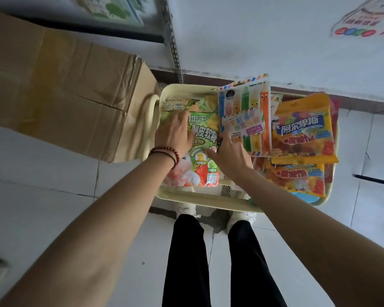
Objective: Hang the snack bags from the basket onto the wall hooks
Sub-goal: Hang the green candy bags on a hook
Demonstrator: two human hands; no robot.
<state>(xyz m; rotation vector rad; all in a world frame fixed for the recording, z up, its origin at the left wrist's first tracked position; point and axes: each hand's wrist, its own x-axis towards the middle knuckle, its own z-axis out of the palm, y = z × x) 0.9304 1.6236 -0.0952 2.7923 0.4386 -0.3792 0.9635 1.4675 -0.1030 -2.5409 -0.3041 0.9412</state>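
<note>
I see my left hand (175, 134) spread flat on the green gummy bag (200, 138) in the cream basket (200, 198); my right hand (228, 151) pinches its edge.

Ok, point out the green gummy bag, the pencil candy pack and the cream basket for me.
green gummy bag (205, 127): head view, on its printed front.
pencil candy pack (245, 111): head view, on the crayon pictures.
cream basket (200, 199): head view, on its near rim.
</note>
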